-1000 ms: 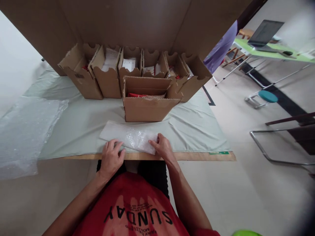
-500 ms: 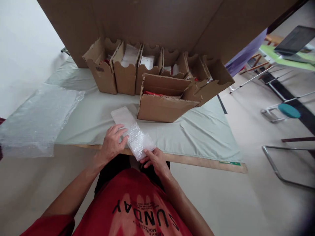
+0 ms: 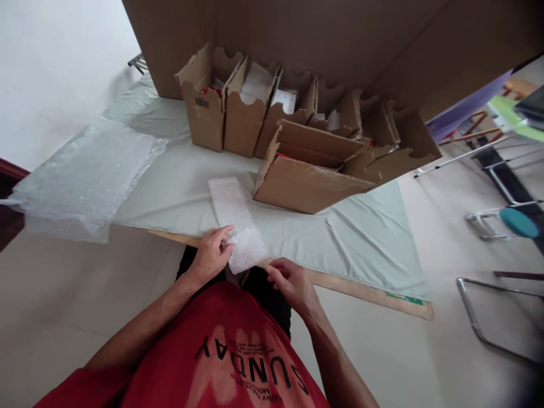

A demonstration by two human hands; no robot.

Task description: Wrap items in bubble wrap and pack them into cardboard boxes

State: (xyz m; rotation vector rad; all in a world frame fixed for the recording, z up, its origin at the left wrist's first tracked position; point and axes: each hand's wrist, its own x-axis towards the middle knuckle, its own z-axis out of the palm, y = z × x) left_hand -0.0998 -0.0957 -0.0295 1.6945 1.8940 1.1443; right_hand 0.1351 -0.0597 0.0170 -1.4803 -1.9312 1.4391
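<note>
A long strip of bubble wrap lies on the pale cloth over the table, its near end hanging past the table's front edge. My left hand pinches the near left side of the strip, fingers closed on it. My right hand hovers just off the strip's near right corner, below the table edge, fingers loosely curled with nothing visible in them. Behind the strip stands an open cardboard box with something red inside.
A row of several cardboard bins with papers lines the back under a large cardboard panel. A big sheet of bubble wrap drapes over the table's left end. Stool and metal chair frame stand at right.
The strip has turned from lying across the table to pointing away from me. My right hand has come off its end; my left hand keeps hold. My head has swung left.
</note>
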